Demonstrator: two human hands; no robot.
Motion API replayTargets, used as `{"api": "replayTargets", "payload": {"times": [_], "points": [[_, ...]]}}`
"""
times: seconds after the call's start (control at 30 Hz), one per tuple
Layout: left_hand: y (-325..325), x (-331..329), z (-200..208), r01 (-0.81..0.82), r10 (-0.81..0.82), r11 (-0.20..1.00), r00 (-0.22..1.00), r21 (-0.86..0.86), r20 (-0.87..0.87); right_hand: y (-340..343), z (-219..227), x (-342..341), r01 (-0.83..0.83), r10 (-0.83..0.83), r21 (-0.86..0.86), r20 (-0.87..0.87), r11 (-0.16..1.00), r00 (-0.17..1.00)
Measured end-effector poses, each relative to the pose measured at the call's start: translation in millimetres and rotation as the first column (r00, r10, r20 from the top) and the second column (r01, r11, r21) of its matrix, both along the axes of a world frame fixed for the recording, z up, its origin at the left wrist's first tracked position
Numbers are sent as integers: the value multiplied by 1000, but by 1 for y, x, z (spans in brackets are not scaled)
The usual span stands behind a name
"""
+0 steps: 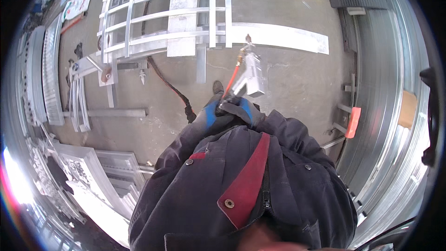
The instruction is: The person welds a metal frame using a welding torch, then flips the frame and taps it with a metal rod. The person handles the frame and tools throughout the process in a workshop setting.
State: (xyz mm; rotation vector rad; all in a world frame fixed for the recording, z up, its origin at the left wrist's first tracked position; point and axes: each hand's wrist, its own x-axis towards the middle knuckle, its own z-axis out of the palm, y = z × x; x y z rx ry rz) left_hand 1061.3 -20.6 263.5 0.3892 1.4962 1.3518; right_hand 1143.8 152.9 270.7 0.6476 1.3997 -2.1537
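Close in front of my jacket, my hands meet in grey and blue work gloves. My left hand [209,116] and my right hand [244,110] are closed together, fingers overlapping. Whatever lies between them is dark and mostly hidden. An orange hose [231,81] runs from the gloves up to a brass fitting beside a silver metal tool [254,74]. The tool looks like an air-powered gun, but its exact kind is unclear. Beyond it, a long flat white metal strip [288,37] reaches right from under a barred metal frame [172,16].
Metal profiles [371,88] are stacked along the right, with an orange block [353,122] near them. At the left, metal bars [111,113] and panels [86,167] lie about. A dark cable [169,86] crosses the concrete floor. My shoe [217,86] shows past the gloves.
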Motion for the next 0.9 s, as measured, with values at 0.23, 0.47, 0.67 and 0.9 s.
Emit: {"api": "replayTargets", "payload": {"times": [0.23, 0.47, 0.67, 0.9], "points": [[47, -19, -41, 207, -218, 967, 974, -150, -62, 44, -48, -3, 215, -171, -185, 230, 959, 958], [57, 19, -32, -99, 65, 935, 992, -342, -109, 113, -41, -18, -409, 546, 508, -150, 758, 824], [-33, 97, -58, -344, 327, 710, 934, -615, -145, 164, -38, -40, -655, 674, 183, -64, 733, 736], [-144, 89, -148, -753, 830, 462, 554, -467, -72, 270, -119, -127, -436, 381, 211, 255, 875, 889]]}}
